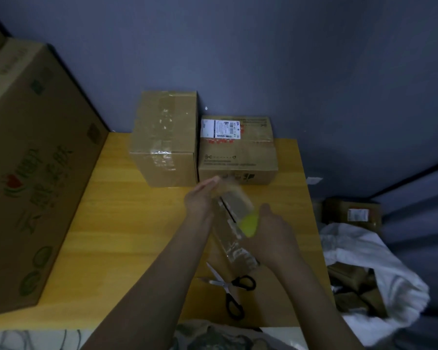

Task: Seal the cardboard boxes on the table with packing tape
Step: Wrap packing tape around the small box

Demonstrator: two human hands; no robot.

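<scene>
Dim light; motion blur at the hands.

- Table [137,223]: yellow wood, our reference for all positions.
- Carton [33,173]: the largest item, printed, standing along the table's left side.
- Bag [379,261]: white, off the table's right edge, with brown packages inside.
- Tall box [165,137]: at the table's far edge, flaps closed, clear tape over its top and down its front.
- Labelled box [238,152]: lower, at the table's far edge, touching the tall box's right side.
- Small box [238,200]: held tilted above the table's middle, with shiny clear tape along it. It is too blurred for us to read the flaps.
- Left hand [200,198]: fingers look straight, laid against the small box's far end.
- Right hand [271,228]: wrapped round the yellow-green roll [249,224], at the small box's near right side.
- Scissors [234,289]: black handles, blades apart, lying on the table near its front edge.
</scene>
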